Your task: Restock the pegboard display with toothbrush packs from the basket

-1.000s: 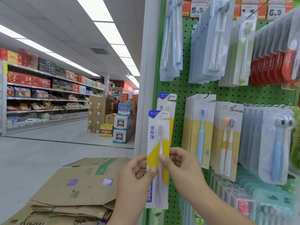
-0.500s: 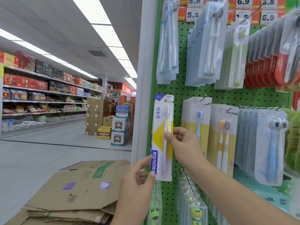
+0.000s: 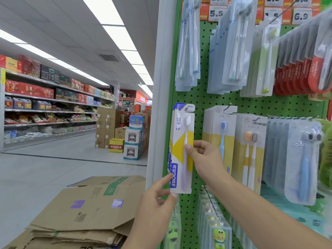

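A white, yellow and blue toothbrush pack (image 3: pixel 181 141) stands upright against the green pegboard (image 3: pixel 197 99) at its left edge, its top at a hook near other packs of the same kind. My right hand (image 3: pixel 203 157) pinches the pack's right edge at mid-height, thumb on the front. My left hand (image 3: pixel 158 200) pinches the pack's bottom left corner between thumb and fingertips. The basket is out of view.
More toothbrush packs (image 3: pixel 221 139) hang in rows across the board, with price tags (image 3: pixel 216 13) on top. A white upright post (image 3: pixel 158 105) borders the board's left side. Flattened cardboard boxes (image 3: pixel 86 212) lie stacked low on the left. A store aisle with shelves (image 3: pixel 45 108) extends beyond.
Both hands have raised the pack from waist height up to the hook at the pegboard's left edge. My left hand slid down to the bottom corner.
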